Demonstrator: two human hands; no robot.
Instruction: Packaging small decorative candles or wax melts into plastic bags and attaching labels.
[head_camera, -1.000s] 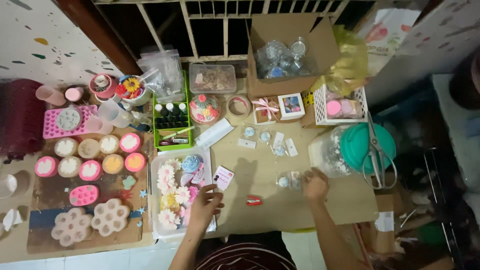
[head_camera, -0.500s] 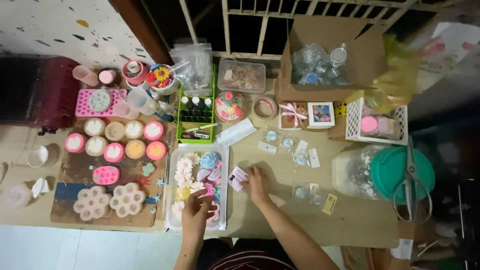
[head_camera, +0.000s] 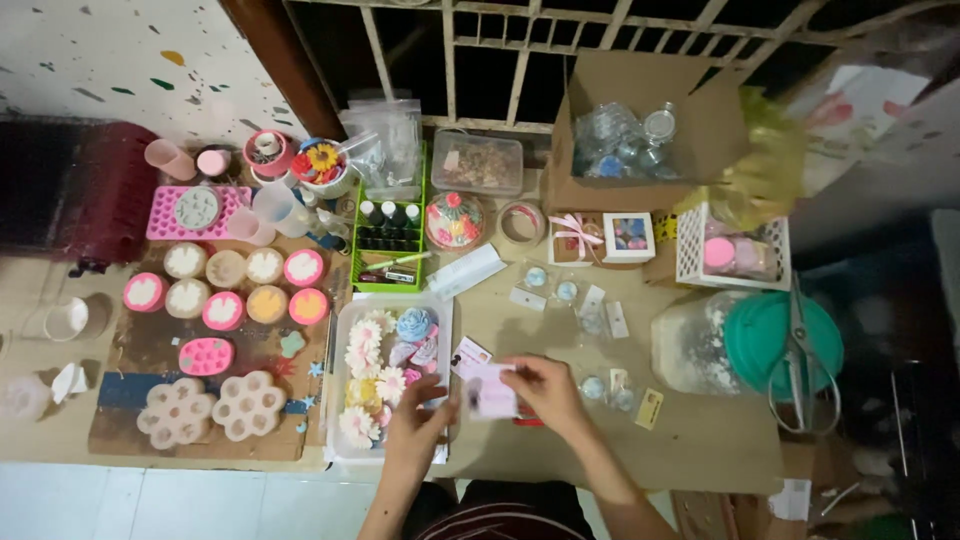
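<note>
Both your hands are pinched on that small pink packet (head_camera: 489, 392), left hand (head_camera: 422, 428) on its left edge and right hand (head_camera: 547, 392) on its right, held just over the tan table (head_camera: 700, 440) near the front edge. Right beside your left hand sits the clear tray (head_camera: 340, 330) full of flower-shaped pieces, with round pink and white molds (head_camera: 226, 290) on a brown board further left. Out right there's a bare stretch of tabletop before the teal lid (head_camera: 760, 340) with scissors (head_camera: 800, 360) on it, and the cardboard box (head_camera: 650, 120) of small jars sits back by the window bars.

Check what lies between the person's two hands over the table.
In the head view, a small pale pink packet spans the gap, pinched by the left hand and the right hand.
</note>
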